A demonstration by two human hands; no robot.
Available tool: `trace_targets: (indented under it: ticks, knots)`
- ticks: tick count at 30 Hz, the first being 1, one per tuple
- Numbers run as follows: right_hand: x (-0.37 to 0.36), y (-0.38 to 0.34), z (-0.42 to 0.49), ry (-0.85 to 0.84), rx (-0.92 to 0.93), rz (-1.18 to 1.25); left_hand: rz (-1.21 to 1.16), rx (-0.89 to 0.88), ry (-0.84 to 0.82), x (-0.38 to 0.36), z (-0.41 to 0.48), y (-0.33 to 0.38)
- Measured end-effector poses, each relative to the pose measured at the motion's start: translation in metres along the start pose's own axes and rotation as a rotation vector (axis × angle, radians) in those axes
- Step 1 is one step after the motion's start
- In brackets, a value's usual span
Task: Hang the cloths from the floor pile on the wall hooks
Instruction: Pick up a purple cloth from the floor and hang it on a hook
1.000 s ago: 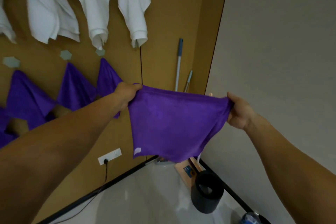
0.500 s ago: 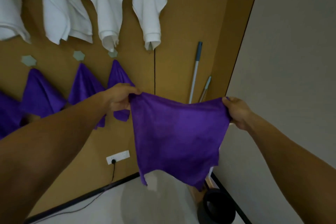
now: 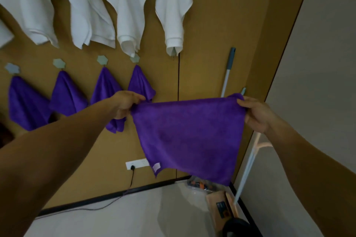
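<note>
Both hands pinch the purple microfibre cloth (image 3: 189,136) by its top corners, left hand (image 3: 126,105) and right hand (image 3: 256,114) closed on it, arms outstretched, spreading it flat just right of the rightmost hung purple cloth (image 3: 141,84) on the wall

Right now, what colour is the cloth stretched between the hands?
Purple cloth, with a small pale tag near its lower corner; head view.

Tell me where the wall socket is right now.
In the head view, the white wall socket sits low on the brown wall, just left of the held purple cloth's bottom corner, with a black plug in it.
</note>
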State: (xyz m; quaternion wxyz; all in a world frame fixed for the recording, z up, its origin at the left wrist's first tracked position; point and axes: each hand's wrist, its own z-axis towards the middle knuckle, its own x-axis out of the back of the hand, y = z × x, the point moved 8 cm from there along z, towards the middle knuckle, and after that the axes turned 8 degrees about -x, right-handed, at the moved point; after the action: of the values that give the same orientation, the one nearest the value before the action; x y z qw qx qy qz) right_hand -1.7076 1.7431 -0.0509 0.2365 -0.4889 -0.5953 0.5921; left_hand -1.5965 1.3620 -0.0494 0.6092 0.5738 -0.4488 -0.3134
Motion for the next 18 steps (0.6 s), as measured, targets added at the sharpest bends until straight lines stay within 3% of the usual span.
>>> trace_targets:
  ticks: [3, 5, 13, 18]
  knots:
    - [0.016, 0.026, 0.01, 0.21, -0.072, -0.41, 0.172, -0.038, 0.132, 0.01, 0.001, -0.003]
    - [0.03, 0.029, 0.02, 0.348, -0.05, -0.56, 0.288, -0.042, 0.179, 0.013, -0.002, -0.006]
    - [0.024, 0.02, 0.049, 0.447, 0.086, -0.565, 0.204, 0.143, 0.155, 0.02, -0.01, -0.018]
    - [0.014, 0.02, 0.057, 0.399, 0.106, -0.59, 0.176, 0.27, -0.017, 0.01, -0.013, -0.025]
